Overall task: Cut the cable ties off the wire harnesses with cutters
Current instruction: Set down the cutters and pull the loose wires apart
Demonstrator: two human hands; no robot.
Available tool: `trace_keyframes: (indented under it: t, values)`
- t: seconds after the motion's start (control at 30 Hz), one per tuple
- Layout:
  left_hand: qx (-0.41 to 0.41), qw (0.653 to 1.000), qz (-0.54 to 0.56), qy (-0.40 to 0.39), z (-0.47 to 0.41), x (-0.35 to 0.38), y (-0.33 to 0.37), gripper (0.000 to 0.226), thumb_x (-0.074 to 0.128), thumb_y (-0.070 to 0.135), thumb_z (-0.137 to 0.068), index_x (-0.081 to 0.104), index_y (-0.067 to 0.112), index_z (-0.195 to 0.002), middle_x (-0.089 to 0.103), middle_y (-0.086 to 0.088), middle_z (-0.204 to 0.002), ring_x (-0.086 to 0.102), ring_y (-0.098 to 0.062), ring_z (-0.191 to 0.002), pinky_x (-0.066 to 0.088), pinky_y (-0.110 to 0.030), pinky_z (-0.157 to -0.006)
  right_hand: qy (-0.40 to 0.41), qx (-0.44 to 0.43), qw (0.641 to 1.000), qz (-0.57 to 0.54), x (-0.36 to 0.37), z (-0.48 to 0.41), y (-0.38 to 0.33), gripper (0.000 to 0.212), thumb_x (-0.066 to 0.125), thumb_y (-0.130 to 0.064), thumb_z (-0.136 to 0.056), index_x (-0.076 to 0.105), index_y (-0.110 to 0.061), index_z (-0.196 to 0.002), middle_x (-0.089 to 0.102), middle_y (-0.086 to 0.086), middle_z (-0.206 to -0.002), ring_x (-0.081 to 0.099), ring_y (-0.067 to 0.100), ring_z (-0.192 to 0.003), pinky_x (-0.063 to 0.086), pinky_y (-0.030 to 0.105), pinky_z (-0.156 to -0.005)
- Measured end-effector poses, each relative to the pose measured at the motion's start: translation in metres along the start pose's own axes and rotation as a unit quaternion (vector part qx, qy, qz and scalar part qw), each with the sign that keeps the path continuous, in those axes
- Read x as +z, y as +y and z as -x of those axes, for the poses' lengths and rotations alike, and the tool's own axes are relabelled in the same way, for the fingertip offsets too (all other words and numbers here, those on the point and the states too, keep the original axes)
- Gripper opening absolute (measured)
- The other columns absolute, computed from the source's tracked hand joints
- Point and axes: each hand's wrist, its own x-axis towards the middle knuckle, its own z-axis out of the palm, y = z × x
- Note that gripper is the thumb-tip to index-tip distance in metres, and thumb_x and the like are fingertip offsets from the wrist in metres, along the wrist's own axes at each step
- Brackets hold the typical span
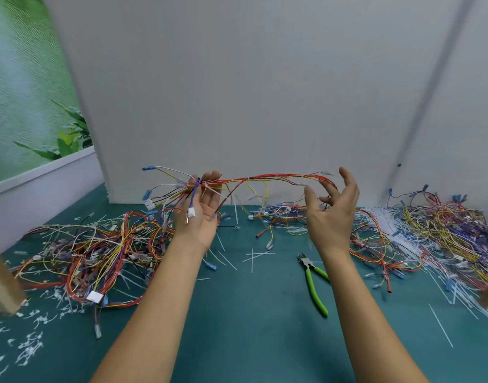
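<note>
Hands are raised well apart above the green table, palms turned toward the camera. The left hand holds one end of a wire harness: its thumb appears to pin the bundle across the base of nearly straight fingers, though the grip is partly hidden by wires. The right hand is spread, fingers loosely bent and holding nothing, its thumb just beside the harness's far end. The harness spans the gap between the hands, red and yellow strands bound by white cable ties, with connectors dangling below the left palm.

The cutters, green-handled, lie flat on the table toward its front edge, right of the middle, beside the right forearm and in neither hand. One tangled pile of harnesses sits toward the left edge, another toward the back right corner, and clipped tie scraps litter the front left corner.

The likeliest trouble is the harness's right end, which seems unsupported: if it sags, it could drop among the loose wires along the back edge and snag there. Once the cutters are picked up, the ties sit tight against the insulation, so a careless bite could nick a wire instead of the tie. A one-handed hold might also let the bundle twist.
</note>
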Motion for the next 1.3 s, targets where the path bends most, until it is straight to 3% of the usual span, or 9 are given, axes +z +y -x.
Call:
trace_keyframes:
  t: [0.13,0.27,0.33,0.43,0.5,0.73,0.87,1.0,1.3]
  values:
    - [-0.011,0.999,0.047,-0.018,0.000,-0.004,-0.002,0.019,0.052,0.020,-0.101,0.068,0.011,-0.107,0.077,-0.007,-0.102,0.075,-0.017,-0.091,0.060,-0.028,-0.077,-0.042,0.045,0.998,0.016,0.000,-0.001,0.007,0.072,0.076,-0.024,-0.092,0.036,-0.022,-0.152,0.043,-0.001,-0.149,0.048,0.013,-0.134,0.043,0.015,-0.094]
    - [0.005,0.998,-0.041,-0.057,0.006,0.003,0.001,0.025,0.063,0.018,-0.085,0.061,0.016,-0.110,0.073,-0.003,-0.100,0.072,-0.017,-0.086,0.059,-0.028,-0.070,-0.077,0.084,0.993,0.012,-0.002,-0.005,0.010,0.077,0.081,-0.023,-0.089,0.036,-0.024,-0.151,0.039,-0.003,-0.150,0.041,0.014,-0.138,0.040,0.038,-0.114]
    - [0.009,0.994,-0.090,-0.061,0.010,0.011,0.002,0.019,0.063,0.016,-0.092,0.062,0.016,-0.111,0.071,-0.004,-0.095,0.072,-0.016,-0.078,0.057,-0.024,-0.065,-0.086,0.079,0.993,0.019,-0.002,-0.005,0.008,0.078,0.081,-0.016,-0.087,0.037,-0.023,-0.151,0.036,0.000,-0.153,0.038,0.016,-0.142,0.036,0.036,-0.117]
    - [0.015,0.985,-0.168,-0.045,0.013,0.019,0.000,0.014,0.067,0.018,-0.092,0.068,0.014,-0.105,0.073,-0.004,-0.087,0.072,-0.017,-0.070,0.056,-0.023,-0.063,-0.092,0.054,0.994,0.024,-0.002,-0.004,0.006,0.078,0.076,-0.004,-0.085,0.039,-0.021,-0.151,0.027,0.005,-0.162,0.031,0.016,-0.147,0.033,0.000,-0.096]
    - [0.037,0.964,-0.258,-0.050,0.012,0.017,-0.001,0.020,0.068,0.018,-0.093,0.069,0.009,-0.111,0.076,-0.005,-0.091,0.073,-0.020,-0.076,0.054,-0.029,-0.069,-0.091,0.036,0.995,0.027,-0.004,-0.004,0.004,0.077,0.072,0.001,-0.085,0.040,-0.023,-0.151,0.023,0.004,-0.164,0.029,0.012,-0.148,0.027,-0.009,-0.087]
    - [0.060,0.921,-0.376,-0.085,0.015,0.011,-0.001,0.016,0.068,0.023,-0.094,0.074,0.013,-0.104,0.078,-0.008,-0.098,0.076,-0.026,-0.086,0.052,-0.043,-0.076,-0.066,0.011,0.996,-0.067,-0.007,-0.007,-0.003,0.056,0.070,-0.006,-0.095,0.047,-0.021,-0.143,0.043,-0.003,-0.158,0.040,-0.001,-0.143,0.035,0.003,-0.099]
    - [0.075,0.922,-0.371,-0.086,0.019,0.011,-0.001,0.013,0.066,0.022,-0.094,0.074,0.013,-0.098,0.078,-0.011,-0.097,0.075,-0.030,-0.080,0.049,-0.063,-0.090,-0.054,0.077,0.985,-0.141,-0.006,-0.009,-0.004,0.039,0.070,-0.027,-0.098,0.058,-0.021,-0.136,0.068,0.000,-0.131,0.067,0.006,-0.118,0.055,0.020,-0.092]
    - [0.081,0.925,-0.364,-0.078,0.022,0.009,-0.001,0.015,0.063,0.021,-0.097,0.078,0.018,-0.093,0.078,-0.010,-0.091,0.071,-0.017,-0.066,0.047,-0.037,-0.071,-0.094,0.127,0.984,-0.080,-0.010,-0.011,0.003,0.018,0.061,-0.022,-0.104,0.074,-0.015,-0.114,0.080,-0.003,-0.095,0.078,0.024,-0.084,0.062,0.041,-0.082]
    - [0.077,0.905,-0.418,0.002,0.010,0.003,0.001,0.016,0.070,0.015,-0.093,0.077,0.004,-0.084,0.078,-0.011,-0.084,0.068,-0.028,-0.069,0.040,-0.023,-0.048,-0.199,0.208,0.957,-0.039,-0.018,-0.012,-0.002,0.035,0.064,-0.036,-0.100,0.079,-0.007,-0.088,0.062,0.011,-0.049,0.041,0.018,-0.033,0.034,0.020,-0.037]
